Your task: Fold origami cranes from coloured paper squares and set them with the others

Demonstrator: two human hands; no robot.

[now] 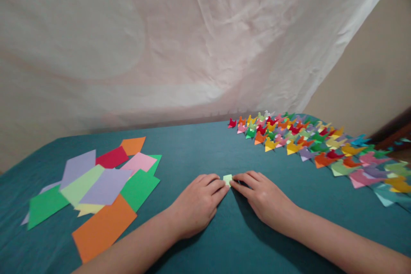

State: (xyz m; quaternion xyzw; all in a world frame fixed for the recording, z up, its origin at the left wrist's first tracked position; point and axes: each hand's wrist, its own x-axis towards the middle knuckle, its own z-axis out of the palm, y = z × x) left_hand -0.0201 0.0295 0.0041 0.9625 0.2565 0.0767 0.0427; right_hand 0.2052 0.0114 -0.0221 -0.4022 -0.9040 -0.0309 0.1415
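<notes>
Hands: my left hand (197, 205) and right hand (265, 197) pinch small, angular pale-green paper (227, 178)
Tabletop (192, 147): teal
Sheets (105, 186): flat, overlapping
Bird shapes (293, 148): pointed, clustered

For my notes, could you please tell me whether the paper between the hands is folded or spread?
Apparently folded: the paper looks far smaller than the loose sheets; any creases are unclear.
</notes>
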